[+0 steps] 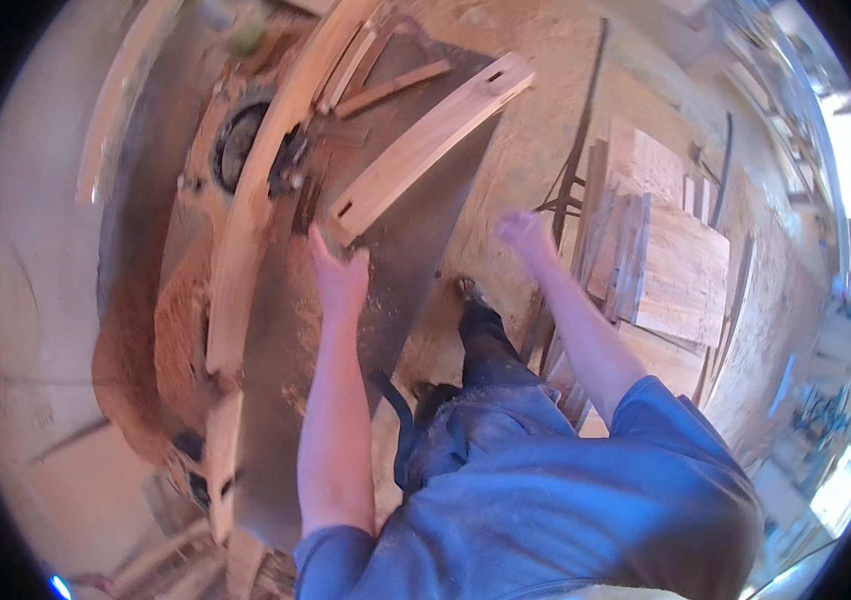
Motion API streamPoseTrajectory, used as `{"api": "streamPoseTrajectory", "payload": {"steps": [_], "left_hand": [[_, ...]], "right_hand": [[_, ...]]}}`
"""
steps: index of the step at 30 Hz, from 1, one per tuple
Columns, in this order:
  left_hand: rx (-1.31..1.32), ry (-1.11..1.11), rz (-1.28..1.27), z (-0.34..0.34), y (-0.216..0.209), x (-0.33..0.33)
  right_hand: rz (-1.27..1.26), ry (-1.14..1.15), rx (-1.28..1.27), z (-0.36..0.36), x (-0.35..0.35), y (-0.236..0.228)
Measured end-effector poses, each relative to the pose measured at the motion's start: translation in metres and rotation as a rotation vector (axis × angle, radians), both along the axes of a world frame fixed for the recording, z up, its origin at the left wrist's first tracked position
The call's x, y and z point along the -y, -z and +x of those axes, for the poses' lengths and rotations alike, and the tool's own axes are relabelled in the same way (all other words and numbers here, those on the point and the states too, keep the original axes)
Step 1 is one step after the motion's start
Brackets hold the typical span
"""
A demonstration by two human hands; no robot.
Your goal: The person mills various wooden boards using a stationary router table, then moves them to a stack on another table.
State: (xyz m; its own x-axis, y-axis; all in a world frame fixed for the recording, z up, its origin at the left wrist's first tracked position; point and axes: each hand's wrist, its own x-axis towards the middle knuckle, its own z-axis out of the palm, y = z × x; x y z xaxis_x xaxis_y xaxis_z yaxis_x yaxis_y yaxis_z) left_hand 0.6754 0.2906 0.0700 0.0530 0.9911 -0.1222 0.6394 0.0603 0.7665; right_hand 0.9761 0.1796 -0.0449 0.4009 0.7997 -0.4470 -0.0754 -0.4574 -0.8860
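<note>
A pale wooden board [431,145] with a slot cut near each end lies slantwise on the dark tabletop [426,225]. My left hand [339,280] is over the tabletop, just below the board's near end, its thumb and a finger spread apart and nothing seen in it. Whether a fingertip touches the board I cannot tell. My right hand [529,240] is held out in the air past the table's right edge, away from the board. Motion smears its fingers, and no object shows in it.
Along the table's left side runs a long wooden beam [246,230], with a dark round machine part [241,145] and heaped sawdust [186,310] beyond it. Thin wood strips [391,88] lie at the far end. Stacked wooden panels [681,265] stand to my right.
</note>
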Motion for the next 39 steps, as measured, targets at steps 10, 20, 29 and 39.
{"api": "streamPoseTrajectory", "payload": {"steps": [10, 20, 29, 39], "left_hand": [[0.642, -0.515, -0.379, 0.016, 0.03, -0.044], [0.746, -0.659, 0.002, -0.039, -0.01, 0.077], [0.626, -1.058, 0.268, -0.255, -0.021, 0.28], [0.622, -1.627, 0.35, -0.474, 0.007, 0.422]], "right_hand": [[0.204, 0.291, -0.264, 0.175, -0.212, -0.015], [0.589, 0.343, -0.747, 0.086, -0.149, -0.058], [0.333, -0.382, -0.811, -0.168, -0.095, -0.072], [-0.177, -0.893, -0.148, -0.466, -0.018, -0.099]]}}
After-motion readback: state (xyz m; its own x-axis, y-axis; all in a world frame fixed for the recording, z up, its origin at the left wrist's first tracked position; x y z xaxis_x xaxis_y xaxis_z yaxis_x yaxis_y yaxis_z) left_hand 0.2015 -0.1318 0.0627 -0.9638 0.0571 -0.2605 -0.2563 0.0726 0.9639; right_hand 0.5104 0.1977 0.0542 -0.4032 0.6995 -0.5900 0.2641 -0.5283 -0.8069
